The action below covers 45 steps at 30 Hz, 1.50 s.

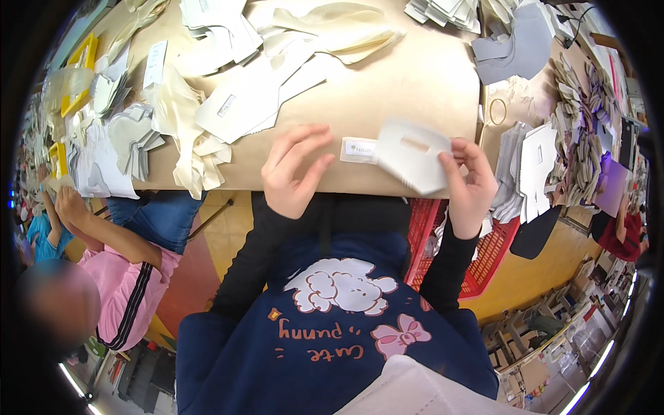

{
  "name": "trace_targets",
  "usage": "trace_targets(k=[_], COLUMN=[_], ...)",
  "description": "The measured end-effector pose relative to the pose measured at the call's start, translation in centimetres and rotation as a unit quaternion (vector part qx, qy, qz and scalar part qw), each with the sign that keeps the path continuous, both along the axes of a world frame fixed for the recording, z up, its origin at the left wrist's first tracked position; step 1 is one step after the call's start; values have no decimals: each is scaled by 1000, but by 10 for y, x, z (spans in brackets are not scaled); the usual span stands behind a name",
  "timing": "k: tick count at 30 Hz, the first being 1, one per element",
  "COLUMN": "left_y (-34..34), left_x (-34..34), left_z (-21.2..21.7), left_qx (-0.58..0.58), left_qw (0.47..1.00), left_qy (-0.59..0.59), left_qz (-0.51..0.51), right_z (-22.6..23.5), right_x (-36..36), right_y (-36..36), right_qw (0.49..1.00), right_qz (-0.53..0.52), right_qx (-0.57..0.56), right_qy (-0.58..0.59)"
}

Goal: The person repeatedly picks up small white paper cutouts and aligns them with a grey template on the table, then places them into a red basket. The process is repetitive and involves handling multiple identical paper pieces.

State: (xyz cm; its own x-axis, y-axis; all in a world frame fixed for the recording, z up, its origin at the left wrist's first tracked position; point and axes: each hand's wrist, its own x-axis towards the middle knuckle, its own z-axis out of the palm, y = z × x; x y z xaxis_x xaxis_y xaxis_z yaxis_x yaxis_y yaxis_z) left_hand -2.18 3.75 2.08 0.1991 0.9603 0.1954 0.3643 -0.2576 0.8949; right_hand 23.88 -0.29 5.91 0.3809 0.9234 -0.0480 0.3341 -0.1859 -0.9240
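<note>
The right hand (470, 183) holds a white cut piece (413, 155) over the near edge of the table (415, 76), toward its near right corner. The piece is flat, with angled corners and a narrow slot near its top. It looks light and thin, stiff enough to keep its shape when held by one side, yet likely to bend or crease if squeezed hard. The right edge, where it is pinched now, seems the best place to hold it; the slot side is probably weaker.

The right fingers (453, 164) are closed on that edge, thumb in front and the rest curled behind, the forearm coming up from the lower edge in a black sleeve.

The left hand (294, 173) rests at the near edge, palm down, fingers spread and loose, gripping nothing. A small white label (360, 149) lies on the table between the hand and the piece, just beside both.

Loose white and cream cut pieces (235, 104) are heaped toward the far left of the table.
</note>
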Motion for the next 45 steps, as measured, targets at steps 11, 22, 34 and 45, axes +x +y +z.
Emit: trace_targets(k=[11,22,34,45], left_y=[7,20,23,25], left_x=[9,6,11,11], left_z=[-3,-2,-4,-2], left_qx=[-2,-43,-50,-57], left_qw=[989,981,978,973], left_qy=[148,180,200,218], left_qz=[-4,-62,-41,-47], right_z=[-18,-28,-44,-44], right_x=[-34,-34,-26,-26], right_y=[16,14,20,20], right_qw=[979,968,960,958], right_qz=[150,152,167,174], right_qx=[35,13,22,19], right_qy=[-135,-198,-224,-225])
